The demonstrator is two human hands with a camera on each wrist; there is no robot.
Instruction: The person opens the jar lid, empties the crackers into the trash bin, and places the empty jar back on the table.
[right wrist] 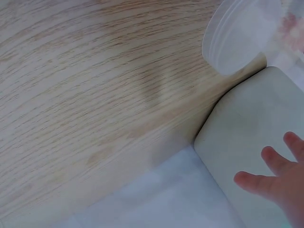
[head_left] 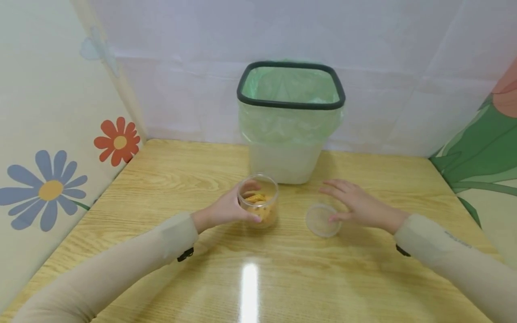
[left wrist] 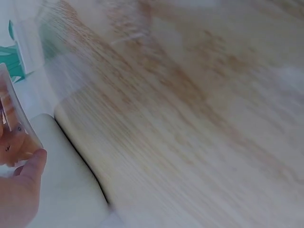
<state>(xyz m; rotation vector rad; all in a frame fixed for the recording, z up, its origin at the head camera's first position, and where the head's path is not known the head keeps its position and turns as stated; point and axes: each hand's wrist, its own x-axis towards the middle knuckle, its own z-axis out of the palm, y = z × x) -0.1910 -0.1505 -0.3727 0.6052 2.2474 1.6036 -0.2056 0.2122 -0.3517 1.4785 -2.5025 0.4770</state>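
Note:
A clear round jar (head_left: 269, 214) with orange-yellow cracker-like pieces (head_left: 258, 201) inside stands open-topped on the table. My left hand (head_left: 230, 207) grips its left side, the thumb in front and the fingers round the back. The left wrist view catches only part of the jar (left wrist: 21, 135) and the thumb side of the hand (left wrist: 21, 197). To the right, a translucent round lid (head_left: 322, 220) appears to lie on the table. Over its right edge hovers my right hand (head_left: 357, 206), fingers spread and holding nothing; whether the thumb touches the lid I cannot tell.
Behind the jar, close to the back wall, stands a pale bin (head_left: 282, 161) with a dark rim (head_left: 291, 105) and a green liner bag (head_left: 288, 125). Wood-grain table (head_left: 181, 170) surrounds everything. Walls with painted flowers (head_left: 50, 190) bound the left and right sides.

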